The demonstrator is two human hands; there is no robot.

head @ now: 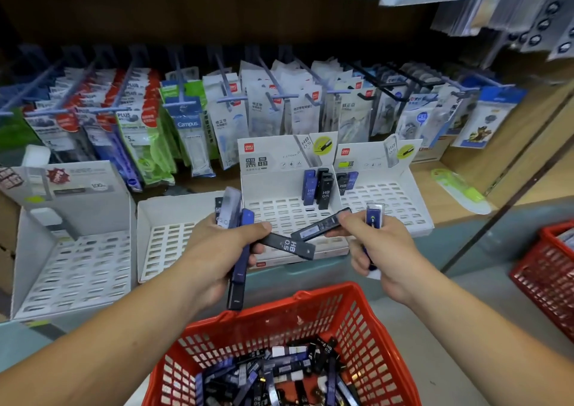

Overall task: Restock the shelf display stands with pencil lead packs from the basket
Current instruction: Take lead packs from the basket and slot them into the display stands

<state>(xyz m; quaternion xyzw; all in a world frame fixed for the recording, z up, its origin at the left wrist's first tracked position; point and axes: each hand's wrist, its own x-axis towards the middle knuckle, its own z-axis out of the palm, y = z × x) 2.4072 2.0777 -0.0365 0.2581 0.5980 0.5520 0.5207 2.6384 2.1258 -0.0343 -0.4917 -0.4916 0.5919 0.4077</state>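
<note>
Head view, one entry per lot.

Lot 1, red basket (281,325), lower centre of the frame, directly under your hands; it holds the loose pencil lead packs (279,377), black and blue, lying in a jumble; it probably sits there so that a reach down and a reach forward are both short.

Lot 2, left grip (214,250), centre of the frame; your fingers are curled round a fanned bundle: a clear-topped pack (231,203) standing upward, a blue pack (239,276) hanging downward, and a black HB 0.5 pack (289,245) pinned under your thumb and jutting right; it reads as a held reserve, fanned so one pack can be drawn off at a time.

Lot 3, right grip (385,250), right of centre; your fingertips pinch a second black pack (323,225) by one end, its far end crossing over the left hand's black pack; a blue-capped pack (375,216) is tucked upright in the same palm; the pinch looks meant for steering a pack into a slot.

Lot 4, centre display stand (285,169), just beyond your hands on the shelf (450,210); a few upright packs (320,188) stand at its back right, slots in front of them showing; likely the next target.

Lot 5, right display stand (385,191), beside it, a few packs at its back left; two more slotted stands (167,238) (71,269) at centre left and far left.

Lot 6, hanging stationery packs (279,104) on pegs behind; a second red basket (553,269) at the right edge.
</note>
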